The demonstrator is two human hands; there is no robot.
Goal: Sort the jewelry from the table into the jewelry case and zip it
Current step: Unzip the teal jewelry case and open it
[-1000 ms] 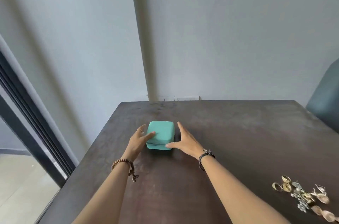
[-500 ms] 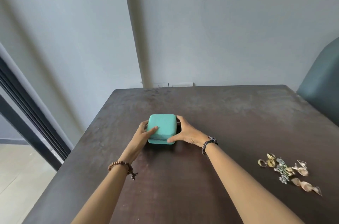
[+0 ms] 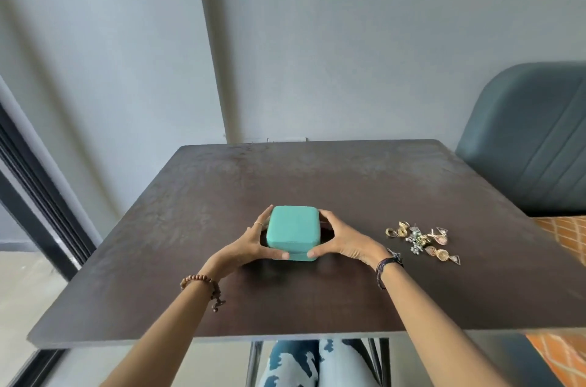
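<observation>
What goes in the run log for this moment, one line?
stage: case in hand, closed | left hand: grips case left side | right hand: grips right side | jewelry: loose on table, right of case

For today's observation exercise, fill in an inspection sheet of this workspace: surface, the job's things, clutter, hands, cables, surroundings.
Surface: dark table, matte, worn-looking.
Job's things: teal jewelry case, closed; jewelry pile loose on the table to its right, apart from it.
Clutter: nothing seen.
Hands: left hand and right hand grip the case's opposite sides, thumbs on the near edge.
Cables: nothing seen.
Surroundings: grey wall; blue-grey chair at right; dark door frame at left.
</observation>
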